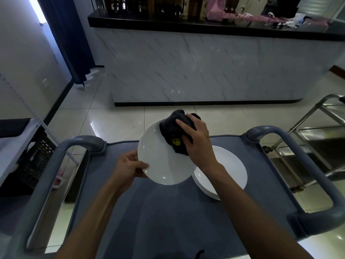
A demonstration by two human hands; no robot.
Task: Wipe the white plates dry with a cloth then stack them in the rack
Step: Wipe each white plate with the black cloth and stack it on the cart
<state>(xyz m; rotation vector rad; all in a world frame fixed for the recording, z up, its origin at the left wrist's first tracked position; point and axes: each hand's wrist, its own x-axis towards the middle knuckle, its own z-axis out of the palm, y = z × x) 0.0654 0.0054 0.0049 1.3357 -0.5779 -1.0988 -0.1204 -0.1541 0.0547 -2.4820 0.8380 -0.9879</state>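
I hold a white plate (158,157) tilted above the grey cart top (168,212). My left hand (128,167) pinches its lower left rim, thumb on the face. My right hand (197,141) grips a bunched black cloth (171,128) with a yellow tag and presses it against the plate's upper right part. A stack of white plates (229,171) lies flat on the cart just to the right, partly hidden behind the held plate and my right forearm.
The cart has raised grey handles at left (61,156) and right (302,156). A steel rack trolley (317,133) stands to the right. A marble-fronted counter (205,68) rises ahead across the tiled floor. A black crate (37,157) sits on shelving at left.
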